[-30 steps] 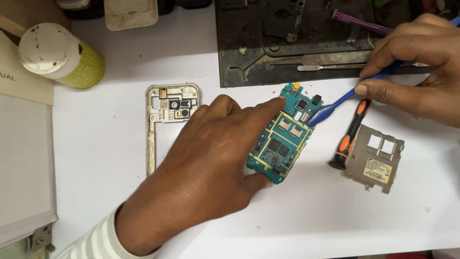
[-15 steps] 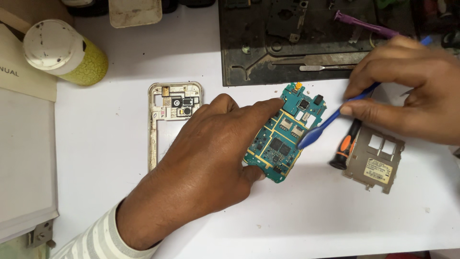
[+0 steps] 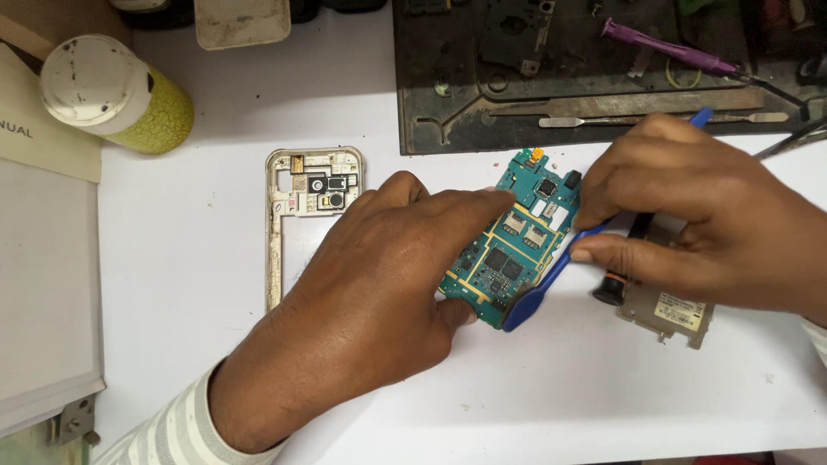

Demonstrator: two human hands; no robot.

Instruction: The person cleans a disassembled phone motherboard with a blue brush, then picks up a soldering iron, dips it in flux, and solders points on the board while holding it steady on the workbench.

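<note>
My left hand [image 3: 370,293] grips a teal phone circuit board [image 3: 512,245], thumb at its lower corner and fingertips on its upper edge, holding it tilted on the white table. My right hand [image 3: 698,220] pinches a blue plastic pry tool [image 3: 538,293], whose flat tip lies against the board's right edge. A white phone middle frame [image 3: 297,202] lies flat to the left, partly covered by my left hand. Under my right hand sit a grey metal shield plate [image 3: 668,310] and a black-tipped screwdriver [image 3: 610,288], mostly hidden.
A dark work mat [image 3: 517,69] at the back holds a purple tool [image 3: 663,52], metal spudgers [image 3: 655,116] and small parts. A yellow-green bottle with a white cap [image 3: 116,95] stands back left beside a booklet [image 3: 34,138]. A white block [image 3: 43,301] borders the left edge.
My right hand moved left and down, bringing the blue pry tool's tip from beside the board to its lower right edge. My left hand keeps its hold on the board.
</note>
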